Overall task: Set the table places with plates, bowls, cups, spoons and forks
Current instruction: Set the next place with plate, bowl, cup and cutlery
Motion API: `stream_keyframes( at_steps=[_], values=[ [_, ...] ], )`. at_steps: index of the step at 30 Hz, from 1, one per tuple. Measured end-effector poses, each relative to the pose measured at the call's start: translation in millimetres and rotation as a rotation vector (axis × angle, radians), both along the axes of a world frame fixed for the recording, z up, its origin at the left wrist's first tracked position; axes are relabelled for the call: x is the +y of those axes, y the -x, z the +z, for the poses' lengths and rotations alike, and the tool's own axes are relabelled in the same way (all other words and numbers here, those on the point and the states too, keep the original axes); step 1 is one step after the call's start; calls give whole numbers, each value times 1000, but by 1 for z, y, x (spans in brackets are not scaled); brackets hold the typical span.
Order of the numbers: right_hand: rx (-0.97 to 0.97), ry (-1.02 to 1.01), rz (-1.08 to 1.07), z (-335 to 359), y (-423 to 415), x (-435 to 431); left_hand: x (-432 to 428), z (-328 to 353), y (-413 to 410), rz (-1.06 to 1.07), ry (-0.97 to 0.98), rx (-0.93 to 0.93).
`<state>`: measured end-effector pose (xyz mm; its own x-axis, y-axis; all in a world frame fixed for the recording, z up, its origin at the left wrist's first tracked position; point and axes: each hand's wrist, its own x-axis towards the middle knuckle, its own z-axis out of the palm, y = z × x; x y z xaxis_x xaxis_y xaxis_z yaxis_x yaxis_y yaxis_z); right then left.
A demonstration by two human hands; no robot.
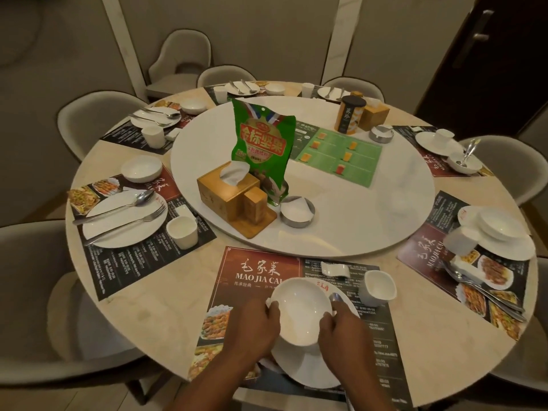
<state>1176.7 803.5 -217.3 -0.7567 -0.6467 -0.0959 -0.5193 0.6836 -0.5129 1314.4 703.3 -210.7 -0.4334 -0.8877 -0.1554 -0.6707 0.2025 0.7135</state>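
Observation:
At the near place, a white bowl [299, 311] is held a little above a white plate [308, 367] on a printed placemat [237, 280]. My left hand [255, 327] grips the bowl's left rim. My right hand [341, 336] touches its right rim and also holds a spoon [335, 298], whose tip shows by the fingers. A white cup [379, 287] stands right of the bowl, with a small white rest [335, 269] behind it.
A white lazy Susan [355, 218] carries a tissue box [228, 189], a green snack bag [262, 143], a metal ashtray [296, 210] and a tin [350, 114]. Set places ring the round table, such as the left plate [124, 221]. Chairs [95, 120] surround it.

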Motion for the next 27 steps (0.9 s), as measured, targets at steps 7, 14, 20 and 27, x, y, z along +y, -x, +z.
stream_keyframes(
  at_steps=[7, 14, 20, 27],
  values=[
    [2, 78, 180, 6, -24, -90, -71, 13, -47, 98, 18, 78],
    [-7, 34, 239, -10, -36, -149, -120, -8, -63, 133, -52, 61],
    [35, 16, 222, -15, -32, -160, -133, -14, -58, 105, -54, 70],
    [19, 7, 212, -18, -28, -163, -136, -17, -55, 99, -72, 56]
  ],
)
